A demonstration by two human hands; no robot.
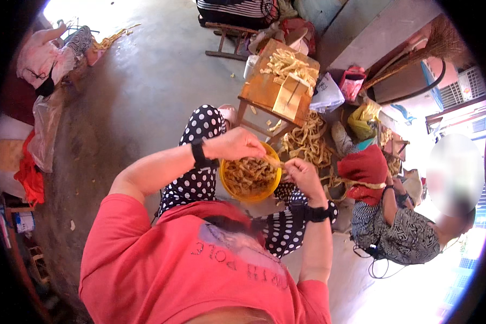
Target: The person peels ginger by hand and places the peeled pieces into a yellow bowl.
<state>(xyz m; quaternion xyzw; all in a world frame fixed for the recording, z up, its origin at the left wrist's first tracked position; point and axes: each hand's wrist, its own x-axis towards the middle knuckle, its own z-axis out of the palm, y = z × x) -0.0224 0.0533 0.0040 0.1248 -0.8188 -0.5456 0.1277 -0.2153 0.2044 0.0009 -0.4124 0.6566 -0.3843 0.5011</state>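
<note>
My left hand [243, 144] pinches one end of a thin pale-brown strip [273, 161], and my right hand [301, 172] grips the other end. The strip spans the short gap between them, over the right side of a yellow plastic tub [252, 197]. Many short brown curled pieces [249, 175] fill the tub, which sits between my knees. A heap of long pale strips [306, 139] lies on the floor just beyond my right hand. What material the strips are, I cannot tell.
Ahead stands a wooden stool [263, 91] bearing more pale strips [287, 65] and a slotted wooden block [291, 96]. A co-worker in a patterned shirt [409, 235] sits close on my right. Another person [44, 60] is at the far left. A broom [417, 56] leans at upper right.
</note>
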